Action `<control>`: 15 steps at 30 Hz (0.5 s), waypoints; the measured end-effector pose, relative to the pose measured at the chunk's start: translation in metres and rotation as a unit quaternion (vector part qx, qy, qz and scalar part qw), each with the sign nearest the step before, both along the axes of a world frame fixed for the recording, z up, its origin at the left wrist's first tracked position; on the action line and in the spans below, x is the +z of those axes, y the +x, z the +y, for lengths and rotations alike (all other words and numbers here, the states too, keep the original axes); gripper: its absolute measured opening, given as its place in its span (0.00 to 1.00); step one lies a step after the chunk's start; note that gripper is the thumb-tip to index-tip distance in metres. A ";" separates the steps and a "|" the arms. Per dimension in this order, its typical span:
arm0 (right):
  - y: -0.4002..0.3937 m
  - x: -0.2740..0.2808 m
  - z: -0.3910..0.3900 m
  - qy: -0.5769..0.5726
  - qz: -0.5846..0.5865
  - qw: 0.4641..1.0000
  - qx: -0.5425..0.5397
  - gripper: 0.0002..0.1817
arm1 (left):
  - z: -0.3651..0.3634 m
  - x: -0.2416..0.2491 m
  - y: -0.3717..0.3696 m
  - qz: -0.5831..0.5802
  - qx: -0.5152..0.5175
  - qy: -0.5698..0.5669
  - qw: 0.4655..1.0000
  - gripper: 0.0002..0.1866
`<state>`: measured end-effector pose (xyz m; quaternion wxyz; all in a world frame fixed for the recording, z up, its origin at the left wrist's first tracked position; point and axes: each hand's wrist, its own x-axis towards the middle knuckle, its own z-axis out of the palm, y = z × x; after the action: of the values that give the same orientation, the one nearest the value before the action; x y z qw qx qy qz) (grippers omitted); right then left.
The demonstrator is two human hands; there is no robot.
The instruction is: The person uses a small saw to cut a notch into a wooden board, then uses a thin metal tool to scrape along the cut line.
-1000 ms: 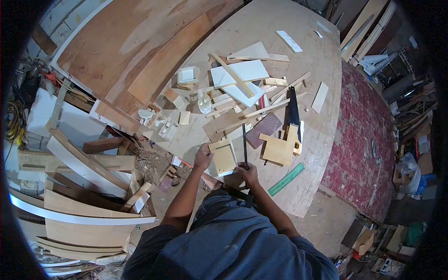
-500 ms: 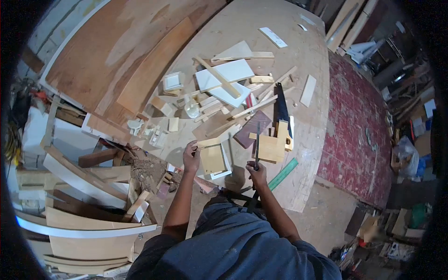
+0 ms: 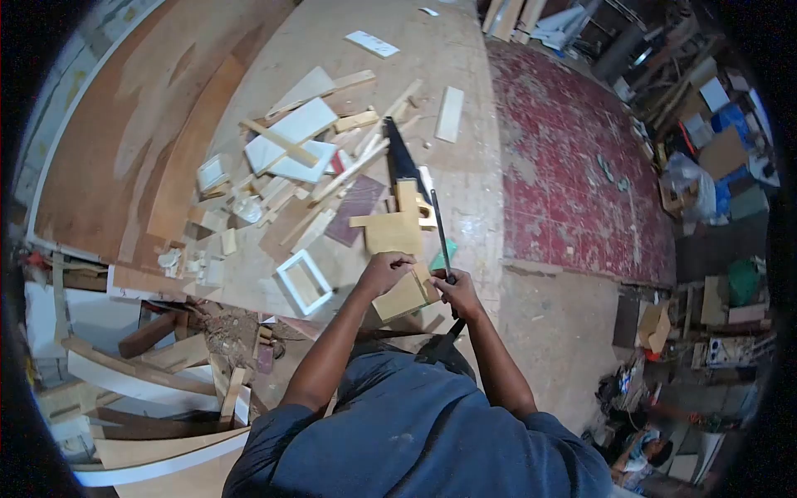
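A small light-wood panel point(image 3: 397, 300) with a strip along one side is just in front of my body. My left hand point(image 3: 388, 272) is closed on its upper edge. My right hand point(image 3: 457, 295) is wrapped round a long, thin dark file-like tool point(image 3: 437, 220), which points away from me, its fingers close to the panel's right side. Left of the panel lies a white rectangular frame point(image 3: 305, 282). Just beyond my hands are a light-wood block piece point(image 3: 390, 232) and a handsaw point(image 3: 402, 153). A green strip point(image 3: 444, 253) shows partly behind the tool.
Wood offcuts and white boards point(image 3: 300, 124) are heaped on the worktable point(image 3: 465, 183). A dark reddish plate point(image 3: 355, 209) lies beside the heap. A large brown panel point(image 3: 124, 124) stands at left, a worn red surface point(image 3: 573, 166) at right. Another person point(image 3: 639, 452) is at lower right.
The panel and my left hand have moved right, close to my right hand. The white frame, earlier partly under the panel, now lies apart. My view has shifted to the right.
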<state>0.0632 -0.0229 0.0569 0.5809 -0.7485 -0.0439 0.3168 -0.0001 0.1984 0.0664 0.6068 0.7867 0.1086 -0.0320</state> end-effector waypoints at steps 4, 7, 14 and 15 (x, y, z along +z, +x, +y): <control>0.011 -0.021 -0.089 0.007 0.013 0.999 -0.049 0.09 | -0.095 -0.022 0.045 -0.037 -0.042 0.037 0.998 0.12; 0.019 -0.040 -0.155 0.006 0.012 0.990 -0.142 0.08 | -0.159 -0.049 0.062 -0.044 -0.116 0.167 0.978 0.25; 0.052 -0.137 -0.242 -0.071 0.000 0.970 -0.231 0.07 | -0.265 -0.103 0.079 -0.011 -0.251 0.417 0.873 0.57; 0.056 -0.148 -0.248 -0.072 0.003 0.971 -0.226 0.07 | -0.273 -0.107 0.081 -0.006 -0.249 0.417 0.874 0.57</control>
<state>0.1188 -0.2710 -0.0907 0.5823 -0.7777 0.1516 0.1819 0.0807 -0.0742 -0.0405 0.1957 0.9679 -0.0911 -0.1288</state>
